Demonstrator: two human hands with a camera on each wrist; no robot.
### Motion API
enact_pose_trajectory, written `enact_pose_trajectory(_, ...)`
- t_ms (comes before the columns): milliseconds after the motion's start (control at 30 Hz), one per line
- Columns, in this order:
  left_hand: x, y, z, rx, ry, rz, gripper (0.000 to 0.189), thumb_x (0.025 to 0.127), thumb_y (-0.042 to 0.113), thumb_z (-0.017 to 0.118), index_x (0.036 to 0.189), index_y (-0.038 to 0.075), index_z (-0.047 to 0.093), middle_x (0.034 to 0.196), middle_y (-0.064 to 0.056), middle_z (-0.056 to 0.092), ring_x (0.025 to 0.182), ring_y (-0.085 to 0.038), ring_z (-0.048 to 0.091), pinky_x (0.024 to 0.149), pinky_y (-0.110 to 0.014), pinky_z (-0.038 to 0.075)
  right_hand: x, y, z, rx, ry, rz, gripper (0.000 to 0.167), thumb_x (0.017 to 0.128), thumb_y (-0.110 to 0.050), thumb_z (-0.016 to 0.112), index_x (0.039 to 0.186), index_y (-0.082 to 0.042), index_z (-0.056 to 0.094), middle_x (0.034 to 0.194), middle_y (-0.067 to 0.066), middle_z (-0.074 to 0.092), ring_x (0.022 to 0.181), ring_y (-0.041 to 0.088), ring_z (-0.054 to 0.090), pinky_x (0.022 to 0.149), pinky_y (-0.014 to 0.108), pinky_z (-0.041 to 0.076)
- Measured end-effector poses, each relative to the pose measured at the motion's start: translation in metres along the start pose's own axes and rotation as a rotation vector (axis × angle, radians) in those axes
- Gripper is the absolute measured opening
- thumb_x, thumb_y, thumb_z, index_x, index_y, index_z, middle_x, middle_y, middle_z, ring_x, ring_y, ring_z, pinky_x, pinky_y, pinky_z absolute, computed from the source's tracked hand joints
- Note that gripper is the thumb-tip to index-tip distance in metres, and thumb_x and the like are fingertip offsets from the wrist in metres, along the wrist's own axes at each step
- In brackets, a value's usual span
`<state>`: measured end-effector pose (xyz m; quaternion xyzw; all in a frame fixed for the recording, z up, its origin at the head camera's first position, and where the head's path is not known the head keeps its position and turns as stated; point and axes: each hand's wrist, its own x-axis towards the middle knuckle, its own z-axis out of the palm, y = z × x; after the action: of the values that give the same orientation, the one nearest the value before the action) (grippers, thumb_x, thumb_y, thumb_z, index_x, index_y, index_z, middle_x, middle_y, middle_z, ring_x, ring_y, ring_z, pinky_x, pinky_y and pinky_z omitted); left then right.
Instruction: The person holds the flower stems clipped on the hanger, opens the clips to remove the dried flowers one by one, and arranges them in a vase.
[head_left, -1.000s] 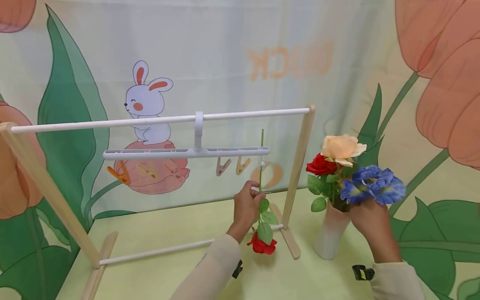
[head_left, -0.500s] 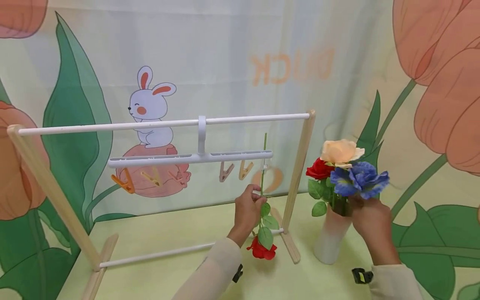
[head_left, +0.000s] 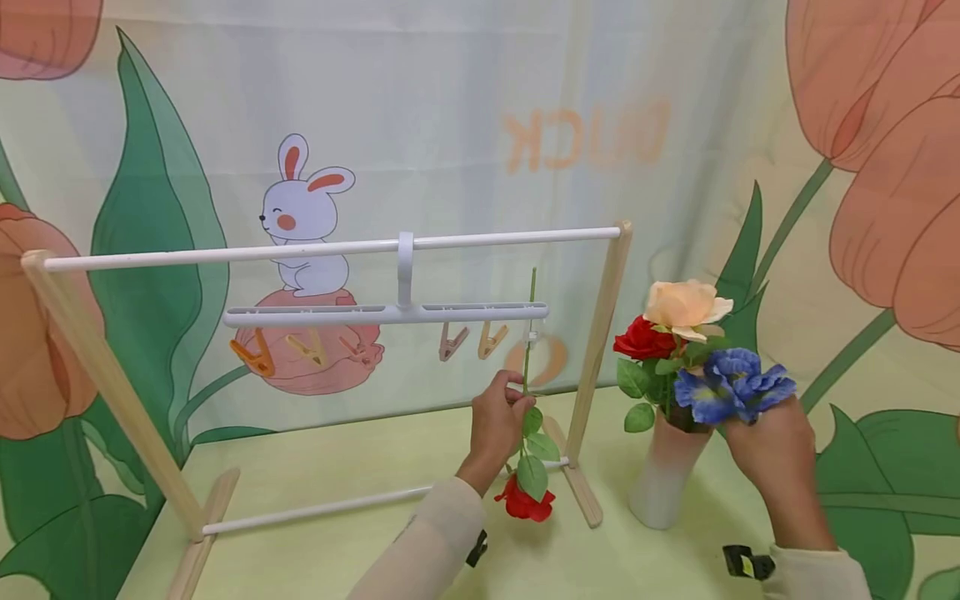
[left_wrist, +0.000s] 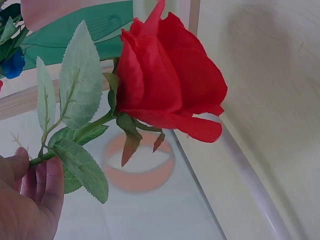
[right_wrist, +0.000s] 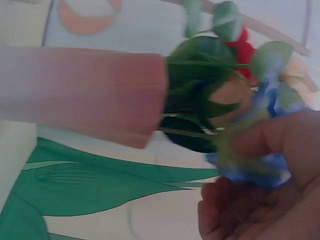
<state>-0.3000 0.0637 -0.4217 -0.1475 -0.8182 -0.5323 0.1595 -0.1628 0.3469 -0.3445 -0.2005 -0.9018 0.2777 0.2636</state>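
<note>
An upside-down red rose [head_left: 527,497] hangs by its green stem at the right end of a grey clip hanger [head_left: 330,315], held near a pale clip [head_left: 533,332]. My left hand [head_left: 495,421] pinches that stem between thumb and fingers, just above the leaves; the left wrist view shows the bloom [left_wrist: 170,75] large beside the fingers. At the right, my right hand [head_left: 776,446] holds a blue flower [head_left: 731,387] close under its petals. In the blurred right wrist view, the thumb lies against the base of the blue flower and the fingers curl below it.
A white-and-pink vase [head_left: 663,483] holds a second red rose [head_left: 643,337] and a peach flower [head_left: 686,304]. The hanger hooks over a white rod of a wooden rack [head_left: 600,333]. Several clips, one an orange clip [head_left: 255,354], hang along it. A printed curtain [head_left: 450,108] stands behind.
The blue flower shifted left toward the vase's other blooms, then back right and lower, along with my right hand. My left hand keeps hold of the rose stem. The view tilted slightly.
</note>
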Motion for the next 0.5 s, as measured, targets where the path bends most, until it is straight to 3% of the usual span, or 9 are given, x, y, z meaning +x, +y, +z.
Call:
enact_pose_trajectory(100, -0.001, 0.001, 0.000, -0.007, 0.001, -0.002, 0.025, 0.091, 0.012, 0.076, 0.114, 0.013, 0.065, 0.086, -0.005, 0.076, 0.079, -0.018, 0.073, 0.067, -0.028, 0.055, -0.003, -0.010, -0.010, 0.096, 0.042, 0.081, 0.066, 0.087, -0.003, 0.052, 0.150, 0.007, 0.033, 0.147, 0.037, 0.037, 0.131, 0.056, 0.038, 0.099, 0.069, 0.035)
enact_pose_trajectory(200, -0.002, 0.001, 0.000, -0.017, -0.004, -0.025, 0.026, 0.091, 0.012, 0.076, 0.114, 0.013, 0.065, 0.086, -0.005, 0.076, 0.078, -0.016, 0.072, 0.066, -0.027, 0.055, -0.009, -0.022, -0.013, 0.187, 0.173, 0.108, 0.076, 0.086, 0.001, 0.046, 0.158, -0.005, 0.027, 0.153, 0.026, 0.034, 0.134, 0.046, 0.038, 0.094, 0.054, 0.038)
enact_pose_trajectory(367, -0.002, 0.003, 0.002, -0.023, -0.013, -0.028, 0.027, 0.091, 0.013, 0.076, 0.116, 0.013, 0.065, 0.088, -0.005, 0.076, 0.080, -0.016, 0.073, 0.067, -0.025, 0.055, -0.018, -0.045, -0.003, 0.264, 0.469, -0.092, 0.047, 0.090, -0.002, 0.052, 0.137, -0.001, 0.056, 0.129, 0.023, 0.053, 0.107, 0.024, 0.053, 0.080, 0.027, 0.033)
enact_pose_trajectory(500, -0.003, 0.004, 0.001, -0.031, -0.013, -0.024, 0.028, 0.091, 0.013, 0.076, 0.117, 0.012, 0.065, 0.089, -0.005, 0.076, 0.081, -0.017, 0.074, 0.068, -0.026, 0.056, -0.021, -0.066, 0.012, 0.328, 0.521, -0.211, 0.035, 0.091, -0.004, 0.058, 0.125, 0.002, 0.064, 0.112, 0.024, 0.057, 0.089, 0.004, 0.047, 0.078, 0.015, 0.036)
